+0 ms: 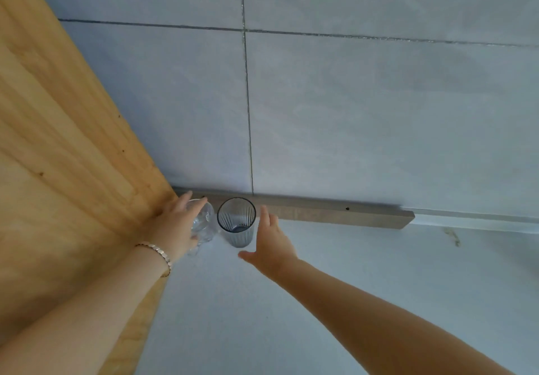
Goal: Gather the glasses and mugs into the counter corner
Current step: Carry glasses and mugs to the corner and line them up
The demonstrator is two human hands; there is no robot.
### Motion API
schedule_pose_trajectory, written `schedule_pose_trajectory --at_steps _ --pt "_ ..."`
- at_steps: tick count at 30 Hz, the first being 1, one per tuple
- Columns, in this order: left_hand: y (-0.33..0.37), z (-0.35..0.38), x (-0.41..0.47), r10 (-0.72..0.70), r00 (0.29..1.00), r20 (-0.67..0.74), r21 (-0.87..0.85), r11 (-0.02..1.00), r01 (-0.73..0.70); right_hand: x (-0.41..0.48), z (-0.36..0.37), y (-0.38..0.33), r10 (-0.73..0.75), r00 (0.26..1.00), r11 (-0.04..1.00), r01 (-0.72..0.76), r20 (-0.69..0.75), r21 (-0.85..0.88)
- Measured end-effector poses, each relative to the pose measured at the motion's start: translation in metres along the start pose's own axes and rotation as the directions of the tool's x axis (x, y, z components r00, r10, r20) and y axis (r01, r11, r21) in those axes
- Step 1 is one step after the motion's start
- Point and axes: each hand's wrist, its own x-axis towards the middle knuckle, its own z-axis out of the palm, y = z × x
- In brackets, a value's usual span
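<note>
Clear glass (pixel 203 223) under left hand (pixel 175 229) fingers (pixel 201 203)

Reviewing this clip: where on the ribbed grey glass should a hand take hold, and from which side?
Grip the ribbed grey glass around its upright wall below the rim, coming from its right, where the open right hand already is. The clear glass in the left hand crowds its left.

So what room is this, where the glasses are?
Probably a kitchen. There is a pale counter against a tiled wall, a wooden panel making the corner, and two drinking glasses: a ribbed grey glass and a clear glass.
</note>
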Motion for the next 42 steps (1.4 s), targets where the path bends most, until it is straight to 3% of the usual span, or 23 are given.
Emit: schedule_pose_trajectory --at_steps 2,4,6,10,13,19,23,26,31,34,38,42 --pt "0.013 0.004 -0.019 0.004 0.993 -0.121 0.025 1.000 -0.001 -0.023 -0.003 0.027 0.030 0.994 0.998 -0.025 0.103 -0.057" --pt "0.035 0.008 -0.040 0.008 0.995 -0.104 0.095 0.995 0.002 -0.050 -0.010 0.059 0.086 0.973 0.990 -0.061 0.214 -0.125" --pt "0.061 0.015 -0.059 0.033 0.997 0.077 0.176 0.983 -0.046 -0.078 -0.020 0.091 0.165 0.942 0.972 -0.106 0.291 -0.208" --pt "0.136 0.034 -0.082 0.138 0.896 0.423 0.042 0.984 -0.171 -0.143 -0.054 0.163 0.318 0.902 0.928 -0.233 0.292 -0.291" --pt "0.206 0.051 -0.092 0.214 0.838 0.502 0.020 0.966 -0.259 -0.197 -0.086 0.229 0.436 0.869 0.889 -0.373 0.235 -0.267" --pt "0.359 0.086 -0.103 0.333 0.814 0.476 -0.008 0.927 -0.374 -0.309 -0.154 0.352 0.611 0.782 0.791 -0.594 0.124 -0.147" --pt "0.465 0.107 -0.115 0.383 0.792 0.476 -0.003 0.901 -0.434 -0.370 -0.194 0.429 0.664 0.743 0.748 -0.656 0.082 -0.103" --pt "0.543 0.123 -0.122 0.389 0.817 0.426 0.023 0.898 -0.439 -0.405 -0.222 0.491 0.678 0.732 0.735 -0.673 0.065 -0.077" --pt "0.674 0.131 -0.122 0.359 0.909 0.213 -0.007 0.930 -0.366 -0.448 -0.267 0.575 0.652 0.755 0.758 -0.648 0.062 -0.073" --pt "0.731 0.133 -0.109 0.257 0.959 0.122 -0.089 0.965 -0.248 -0.465 -0.285 0.607 0.625 0.778 0.781 -0.624 0.070 -0.033" --pt "0.764 0.149 -0.091 0.094 0.983 0.160 -0.032 0.995 -0.090 -0.476 -0.302 0.636 0.569 0.820 0.821 -0.570 0.051 0.003" --pt "0.766 0.156 -0.097 0.062 0.994 0.085 -0.042 0.997 -0.059 -0.485 -0.314 0.650 0.508 0.861 0.861 -0.508 -0.007 0.037"
